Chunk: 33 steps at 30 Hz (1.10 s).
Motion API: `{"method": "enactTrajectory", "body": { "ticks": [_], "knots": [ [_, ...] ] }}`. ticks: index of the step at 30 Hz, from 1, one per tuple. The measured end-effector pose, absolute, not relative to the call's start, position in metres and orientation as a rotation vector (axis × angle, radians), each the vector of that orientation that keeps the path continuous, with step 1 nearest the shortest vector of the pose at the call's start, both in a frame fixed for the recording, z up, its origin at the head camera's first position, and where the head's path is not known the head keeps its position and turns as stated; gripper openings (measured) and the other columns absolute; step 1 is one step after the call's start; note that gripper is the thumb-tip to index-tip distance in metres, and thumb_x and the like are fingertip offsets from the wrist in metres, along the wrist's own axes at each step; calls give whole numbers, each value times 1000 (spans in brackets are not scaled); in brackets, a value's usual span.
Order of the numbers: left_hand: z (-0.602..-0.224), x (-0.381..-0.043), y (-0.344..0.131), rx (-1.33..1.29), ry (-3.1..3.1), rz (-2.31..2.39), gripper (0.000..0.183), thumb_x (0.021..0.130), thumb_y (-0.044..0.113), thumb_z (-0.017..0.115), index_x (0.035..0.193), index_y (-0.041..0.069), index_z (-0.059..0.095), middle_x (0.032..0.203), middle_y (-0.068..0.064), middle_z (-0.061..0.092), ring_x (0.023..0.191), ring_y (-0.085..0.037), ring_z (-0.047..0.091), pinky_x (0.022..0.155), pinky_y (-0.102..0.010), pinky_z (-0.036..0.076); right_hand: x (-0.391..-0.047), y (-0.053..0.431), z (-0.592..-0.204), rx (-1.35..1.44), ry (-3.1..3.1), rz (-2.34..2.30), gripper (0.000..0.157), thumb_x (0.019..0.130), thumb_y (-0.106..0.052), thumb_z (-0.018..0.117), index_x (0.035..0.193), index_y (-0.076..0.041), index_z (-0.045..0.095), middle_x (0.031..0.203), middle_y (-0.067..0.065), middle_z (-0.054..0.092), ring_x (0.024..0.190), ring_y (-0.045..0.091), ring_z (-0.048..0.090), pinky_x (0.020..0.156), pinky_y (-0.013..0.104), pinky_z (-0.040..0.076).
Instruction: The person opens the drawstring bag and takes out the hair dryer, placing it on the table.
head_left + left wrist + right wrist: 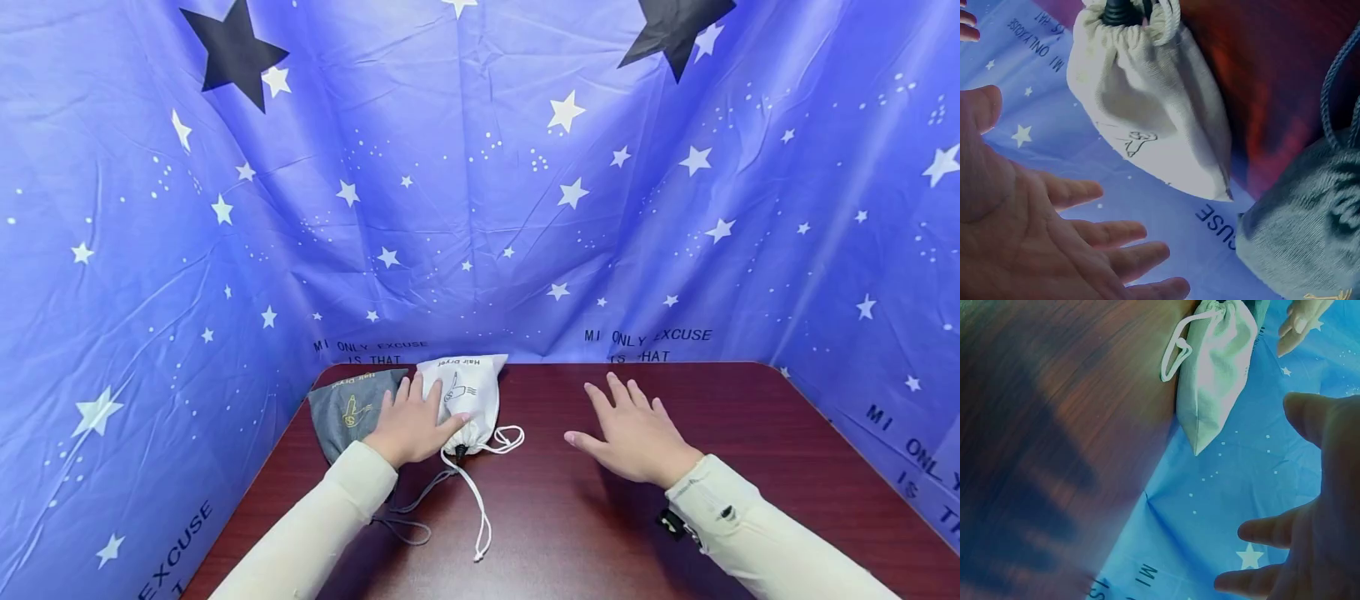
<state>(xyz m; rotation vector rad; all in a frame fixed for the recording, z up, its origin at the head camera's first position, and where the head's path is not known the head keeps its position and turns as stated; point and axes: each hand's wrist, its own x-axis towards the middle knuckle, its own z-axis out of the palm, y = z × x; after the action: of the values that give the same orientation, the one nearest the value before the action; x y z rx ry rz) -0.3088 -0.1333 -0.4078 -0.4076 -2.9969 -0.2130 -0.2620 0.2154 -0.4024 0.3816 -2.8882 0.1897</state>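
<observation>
Two drawstring pouches printed "Hair Dryer" lie side by side at the table's back left: a grey pouch and a white pouch. A black ribbed piece pokes out of the white pouch's gathered mouth in the left wrist view. My left hand, fingers spread, hovers over the gap between the pouches and overlaps both in the head view. Off to the right, my right hand is held above the table with its fingers spread, holding nothing. The left wrist view shows the left palm apart from both pouches.
The dark red wooden table ends at a blue star-printed cloth at the back and sides. White cord and grey cord trail from the pouches toward the front. A small black device sits at the right wrist.
</observation>
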Motion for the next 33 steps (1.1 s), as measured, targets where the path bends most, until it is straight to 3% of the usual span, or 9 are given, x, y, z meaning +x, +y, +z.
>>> {"method": "enactTrajectory", "body": {
  "ticks": [21,27,33],
  "knots": [
    [-426,-319,-135,-428,-3007,-303,86,101,70,39,159,6,37,164,-29,31,152,-49,30,120,-68,24,-276,198,-420,425,-2838,325,84,95,-66,59,154,-6,47,158,30,41,141,54,44,106,73,38],
    [-433,-326,-135,-434,-2990,-351,84,102,67,41,158,4,38,163,-29,32,151,-49,31,120,-65,26,-279,188,-425,456,-2802,338,83,95,-65,60,152,-5,49,154,30,45,134,50,52,96,67,48],
    [-434,-329,-134,-451,-2977,-414,84,103,65,42,158,2,37,162,-32,32,147,-50,37,118,-61,34,-280,180,-426,477,-2788,354,81,96,-64,59,150,-4,51,152,30,48,132,50,54,95,67,49]
  ]
}}
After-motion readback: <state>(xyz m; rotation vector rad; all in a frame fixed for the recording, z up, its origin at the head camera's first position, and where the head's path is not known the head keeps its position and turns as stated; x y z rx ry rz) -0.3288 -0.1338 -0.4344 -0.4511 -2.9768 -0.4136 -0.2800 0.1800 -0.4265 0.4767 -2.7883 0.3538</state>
